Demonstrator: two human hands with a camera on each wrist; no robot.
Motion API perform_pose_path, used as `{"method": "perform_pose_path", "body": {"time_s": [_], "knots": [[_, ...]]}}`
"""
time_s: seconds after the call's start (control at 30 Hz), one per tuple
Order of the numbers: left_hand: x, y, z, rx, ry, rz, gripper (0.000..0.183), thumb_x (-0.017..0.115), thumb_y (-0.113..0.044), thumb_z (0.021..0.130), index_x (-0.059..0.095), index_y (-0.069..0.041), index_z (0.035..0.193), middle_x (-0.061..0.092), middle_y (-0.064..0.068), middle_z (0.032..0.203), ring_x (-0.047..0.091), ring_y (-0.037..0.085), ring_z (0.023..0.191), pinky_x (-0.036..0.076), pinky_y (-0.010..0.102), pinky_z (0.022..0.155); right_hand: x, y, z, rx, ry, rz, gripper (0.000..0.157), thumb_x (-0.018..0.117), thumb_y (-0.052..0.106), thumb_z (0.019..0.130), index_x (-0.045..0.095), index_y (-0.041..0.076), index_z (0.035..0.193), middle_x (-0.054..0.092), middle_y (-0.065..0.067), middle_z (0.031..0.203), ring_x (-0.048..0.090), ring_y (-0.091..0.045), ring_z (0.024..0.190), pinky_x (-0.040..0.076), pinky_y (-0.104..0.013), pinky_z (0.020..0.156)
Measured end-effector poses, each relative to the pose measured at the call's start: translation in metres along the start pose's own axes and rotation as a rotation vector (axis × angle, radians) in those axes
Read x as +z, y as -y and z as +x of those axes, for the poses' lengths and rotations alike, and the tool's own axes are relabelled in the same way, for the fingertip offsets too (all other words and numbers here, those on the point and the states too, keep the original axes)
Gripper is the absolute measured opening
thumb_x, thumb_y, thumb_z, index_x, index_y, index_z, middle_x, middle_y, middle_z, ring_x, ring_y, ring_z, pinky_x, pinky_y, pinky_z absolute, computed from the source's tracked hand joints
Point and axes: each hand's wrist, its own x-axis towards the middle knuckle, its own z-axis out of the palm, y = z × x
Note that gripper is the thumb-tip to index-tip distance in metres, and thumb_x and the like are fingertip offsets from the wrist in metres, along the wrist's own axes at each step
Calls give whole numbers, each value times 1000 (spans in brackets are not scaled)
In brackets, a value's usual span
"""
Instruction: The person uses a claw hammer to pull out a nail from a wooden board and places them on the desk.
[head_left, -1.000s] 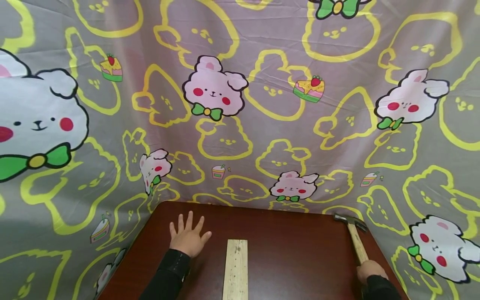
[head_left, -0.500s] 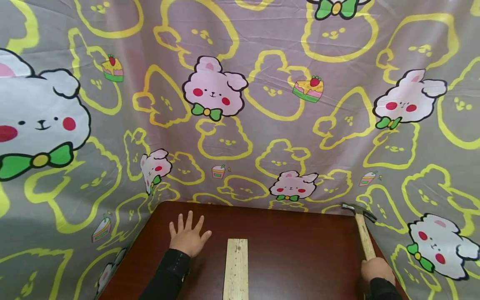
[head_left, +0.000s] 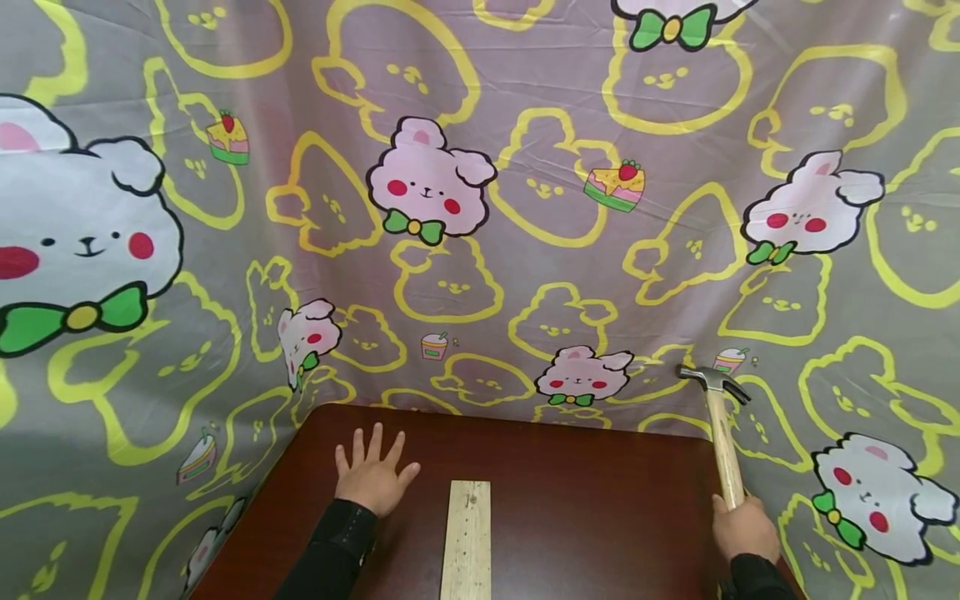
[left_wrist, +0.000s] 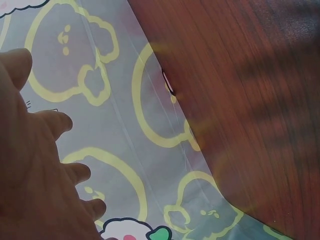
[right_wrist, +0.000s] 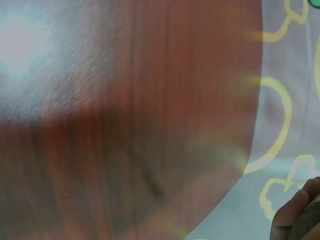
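Note:
In the head view my right hand (head_left: 746, 531) grips the wooden handle of a claw hammer (head_left: 723, 442) at the right side. The hammer's metal head points up and away, above the table's far right corner. Part of my curled right fingers (right_wrist: 289, 212) shows at the lower right of the right wrist view, round the handle's end. My left hand (head_left: 372, 479) is spread with straight fingers over the table's left part and holds nothing. Its fingers also show along the left side of the left wrist view. To its right lies a pale wooden board (head_left: 468, 542) with small dark marks.
The dark red-brown table (head_left: 585, 500) has rounded far corners. A grey-pink curtain (head_left: 510, 250) printed with rabbit faces and yellow outlines surrounds it at the back and both sides, close to the table's edges.
My right hand has lifted the hammer; its head has risen from the level of the table's far right corner to in front of the curtain. My left hand and the board keep their places.

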Motion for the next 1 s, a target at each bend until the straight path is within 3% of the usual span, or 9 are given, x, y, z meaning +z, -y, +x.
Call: {"method": "perform_pose_path", "body": {"time_s": [0.23,0.4,0.57,0.8,1.0], "knots": [[4,1,3,22,-46,-20,78,57,-50,102,28,-15,165,18,26,170,4,57,155,-1,78,118,-5,21,-1,-57,-40,61,60,59,34,102,45,-20,124,60,-41,98,62,-59,89,49,-64,72],[5,2,3,35,-68,-40,80,58,-51,101,28,-14,165,18,26,170,5,57,155,0,78,118,-5,37,-1,-93,-66,84,60,60,37,103,46,-16,128,62,-39,99,63,-58,90,48,-64,72],[6,1,3,51,-70,-84,79,59,-50,101,29,-12,164,18,28,170,6,58,155,0,78,118,-8,56,-5,-176,-110,114,57,63,36,101,49,-12,129,65,-37,98,64,-57,87,48,-65,72],[8,4,4,48,-69,-89,80,58,-51,101,28,-13,165,17,27,170,5,57,155,0,78,118,-13,75,-14,-272,-168,101,56,69,34,98,53,-9,129,64,-28,81,64,-47,72,46,-59,60],[10,6,4,44,-54,-90,80,59,-49,101,28,-13,165,16,27,170,4,58,155,-1,78,118,-19,86,-23,-385,-187,68,58,73,32,96,54,-9,132,66,-26,85,64,-44,70,44,-55,57]]}}
